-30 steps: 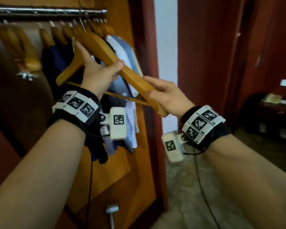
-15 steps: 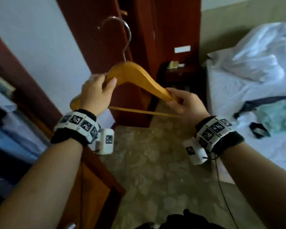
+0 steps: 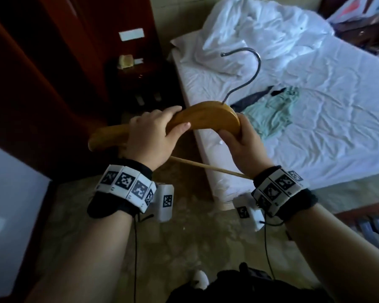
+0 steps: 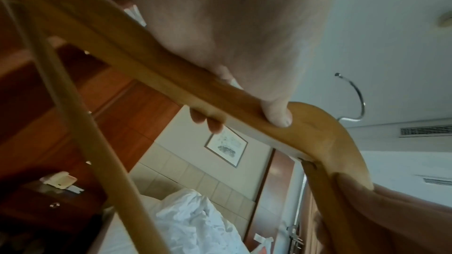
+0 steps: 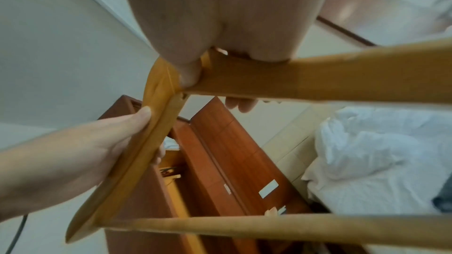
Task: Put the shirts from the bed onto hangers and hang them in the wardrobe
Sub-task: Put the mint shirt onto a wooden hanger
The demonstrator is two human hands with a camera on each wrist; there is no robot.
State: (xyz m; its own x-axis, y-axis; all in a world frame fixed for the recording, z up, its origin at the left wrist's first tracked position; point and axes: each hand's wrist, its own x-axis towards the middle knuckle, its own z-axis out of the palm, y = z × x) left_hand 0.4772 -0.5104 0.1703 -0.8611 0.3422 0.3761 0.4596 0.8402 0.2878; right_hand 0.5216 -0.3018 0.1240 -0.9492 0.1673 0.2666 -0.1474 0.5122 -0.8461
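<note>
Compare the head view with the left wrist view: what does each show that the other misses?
Only the head view shows the green shirt on the bed with a dark garment beside it, and both wristbands. Only the left wrist view shows the framed picture and ceiling vent. Both show the wooden hanger, gripped by the left hand and right hand.

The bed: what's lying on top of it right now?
On the bed lie a pale green shirt, a dark garment partly beneath it, and a crumpled white duvet. The hanger and right hand hide the shirt's near edge.
</note>
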